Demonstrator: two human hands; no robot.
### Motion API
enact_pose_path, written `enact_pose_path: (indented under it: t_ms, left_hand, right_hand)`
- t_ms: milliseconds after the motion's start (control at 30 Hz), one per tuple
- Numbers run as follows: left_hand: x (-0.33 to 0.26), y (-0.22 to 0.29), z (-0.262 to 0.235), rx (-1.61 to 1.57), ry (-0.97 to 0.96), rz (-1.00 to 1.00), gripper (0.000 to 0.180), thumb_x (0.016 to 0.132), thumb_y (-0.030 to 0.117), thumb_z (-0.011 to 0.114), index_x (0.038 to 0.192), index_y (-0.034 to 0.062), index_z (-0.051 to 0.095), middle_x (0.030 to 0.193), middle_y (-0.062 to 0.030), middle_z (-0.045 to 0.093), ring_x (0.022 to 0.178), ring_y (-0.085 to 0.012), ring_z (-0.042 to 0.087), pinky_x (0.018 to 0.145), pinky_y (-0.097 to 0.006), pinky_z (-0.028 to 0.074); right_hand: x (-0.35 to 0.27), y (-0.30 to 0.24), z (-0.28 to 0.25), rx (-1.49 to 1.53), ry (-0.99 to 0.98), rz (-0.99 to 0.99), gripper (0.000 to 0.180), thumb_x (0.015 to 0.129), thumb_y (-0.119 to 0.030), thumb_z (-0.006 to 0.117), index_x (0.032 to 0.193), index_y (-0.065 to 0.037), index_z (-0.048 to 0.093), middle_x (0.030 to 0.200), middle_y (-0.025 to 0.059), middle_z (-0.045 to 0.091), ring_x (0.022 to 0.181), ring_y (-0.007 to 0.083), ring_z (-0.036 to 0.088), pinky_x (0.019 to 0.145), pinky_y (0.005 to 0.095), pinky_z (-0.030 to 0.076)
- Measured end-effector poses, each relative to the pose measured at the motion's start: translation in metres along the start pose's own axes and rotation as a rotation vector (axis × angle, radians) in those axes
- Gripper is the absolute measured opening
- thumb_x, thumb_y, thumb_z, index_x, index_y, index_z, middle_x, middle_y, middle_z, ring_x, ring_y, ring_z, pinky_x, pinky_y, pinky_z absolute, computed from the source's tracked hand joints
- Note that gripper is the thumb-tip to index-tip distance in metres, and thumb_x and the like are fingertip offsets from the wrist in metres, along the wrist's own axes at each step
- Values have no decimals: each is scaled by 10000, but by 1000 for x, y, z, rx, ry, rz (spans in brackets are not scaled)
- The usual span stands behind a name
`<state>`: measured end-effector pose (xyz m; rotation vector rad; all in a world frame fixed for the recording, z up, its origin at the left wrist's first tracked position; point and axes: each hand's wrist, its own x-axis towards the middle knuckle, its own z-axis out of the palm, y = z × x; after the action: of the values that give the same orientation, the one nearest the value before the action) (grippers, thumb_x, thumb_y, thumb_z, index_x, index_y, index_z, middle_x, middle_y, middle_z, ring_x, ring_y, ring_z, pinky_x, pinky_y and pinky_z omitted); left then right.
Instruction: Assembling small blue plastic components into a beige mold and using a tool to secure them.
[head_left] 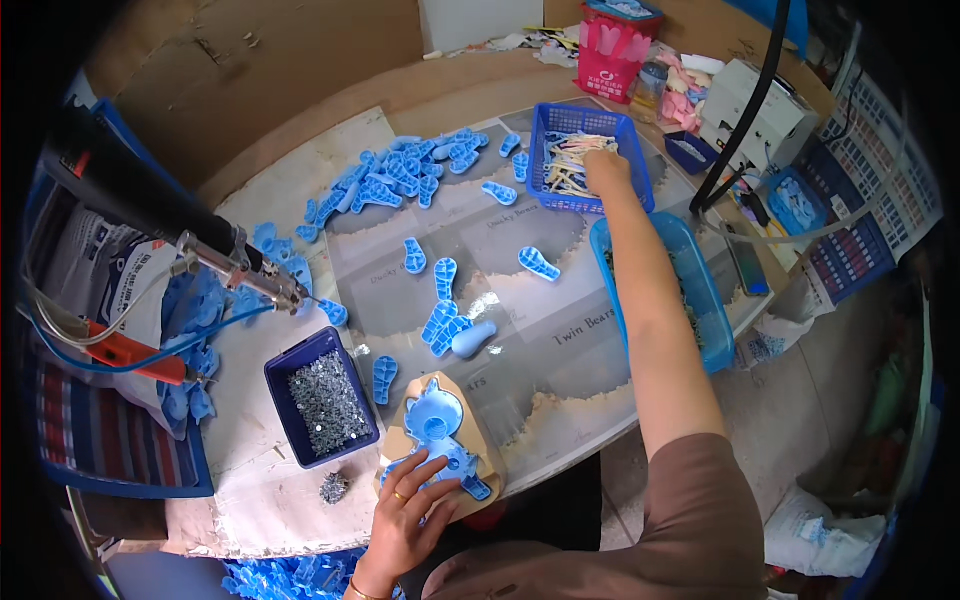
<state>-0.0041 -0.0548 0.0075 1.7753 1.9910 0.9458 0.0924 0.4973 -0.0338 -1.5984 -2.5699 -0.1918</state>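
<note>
- Right now left hand [408, 505] lies flat w/ fingers spread on the blue plastic moulded part [440, 430], pressing it, not clenched; part sits on a tan wooden jig block [480, 425] at the near table edge.
- Right hand [605, 170] is stretched far from the jig, down inside the blue plastic mesh basket [545, 130] of pale sticks [570, 160]; fingers are in among the sticks, can't tell if anything is gripped.
- Dark blue rectangular tray of small silver screws [325, 400] just left of the jig; small clump of screws [333, 487] on the table near it.
- Loose blue flat plastic pieces [405, 175] scattered beyond the jig, toward the basket; a few stacked [442, 325] just behind the jig.
- Light blue plastic bin [700, 290] right of the jig, under the right forearm.
- Hanging powered screwdriver w/ hose [240, 265] upper left of the jig.
</note>
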Motion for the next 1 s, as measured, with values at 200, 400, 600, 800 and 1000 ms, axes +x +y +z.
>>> enact_pose_path:
  t_ms: [200, 400, 600, 800, 1000]
  left_hand:
    - [12, 3, -3, -159, 104, -70, 367, 818, 12, 697, 1179, 13, 632, 1274, -176, 606, 1189, -353, 568, 1004, -418, 445]
    - [45, 12, 28, -760, 218, -200, 462, 1014, 159, 492, 1427, -36, 419, 1368, -182, 543, 1211, -266, 563, 1022, -383, 448]
    - [36, 14, 54, -835, 302, -249, 292, 1043, 162, 456, 1200, -45, 590, 1060, -149, 694, 943, -200, 676, 869, -310, 520]
    - [18, 4, 33, -711, 266, -243, 314, 1067, 241, 401, 1149, 3, 588, 781, -26, 601, 614, -62, 471, 590, -209, 378]
    - [8, 10, 35, -789, 222, -282, 221, 1047, 188, 454, 1149, 24, 563, 785, -13, 582, 666, -49, 432, 621, -188, 347]
  right_hand:
    - [-72, -22, -53, 1202, -206, -424, 203, 921, -177, 622, 1009, 2, 662, 835, 28, 665, 798, 91, 625, 705, 256, 506]
    - [-294, -98, -106, 1077, -420, -844, 133, 807, -143, 654, 854, -24, 689, 691, 161, 666, 621, 284, 660, 601, 373, 499]
    - [-340, -74, -101, 1023, -350, -791, 154, 832, -168, 680, 884, -25, 697, 757, 161, 680, 672, 299, 666, 619, 382, 501]
    - [-269, 70, -73, 479, 152, -143, 135, 842, -93, 665, 966, -62, 708, 849, 130, 712, 779, 253, 696, 690, 358, 532]
    - [-254, 103, -40, 159, 9, -93, 182, 770, -45, 669, 942, -97, 693, 869, 120, 706, 821, 336, 675, 714, 439, 523]
